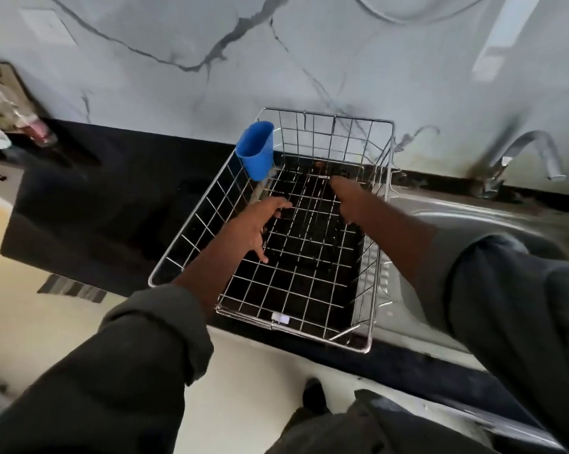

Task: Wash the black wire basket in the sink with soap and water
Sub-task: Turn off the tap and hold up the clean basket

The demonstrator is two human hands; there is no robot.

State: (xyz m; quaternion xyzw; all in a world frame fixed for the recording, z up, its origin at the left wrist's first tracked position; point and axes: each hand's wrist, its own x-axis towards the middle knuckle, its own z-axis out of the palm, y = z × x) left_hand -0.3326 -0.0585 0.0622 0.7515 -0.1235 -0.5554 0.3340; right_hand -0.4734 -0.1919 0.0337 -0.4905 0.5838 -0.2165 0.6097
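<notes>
Head view, single entry.

Item: rectangular wire basket of shiny silver-looking grid wire (the task calls it black; the dark seen through it is the counter below). It stands upright on the black stone counter, just left of the stainless steel sink, its right wall at or over the sink's draining edge. It is not yet in the bowl. Long axis: runs from the counter's front edge towards the marbled wall, roughly parallel to the sink's left rim.

Attachment: blue plastic cup-shaped holder hung on the basket's far-left corner, on the side away from the sink.

Left hand: inside the basket, on the half farther from the sink, fingers spread and lightly bent over the floor grid; whether they touch the wire cannot be told.

Right hand: inside the basket, on the half nearer the sink, reaching towards the back wall; blurred, so finger state cannot be told.

Fixture: curved chrome tap behind the sink, on its far side from the basket. No soap visible.

Judgement: the coming move is likely a lift rightwards into the sink; the right hand is nearer it, and the basket lies below both sets of fingers.
</notes>
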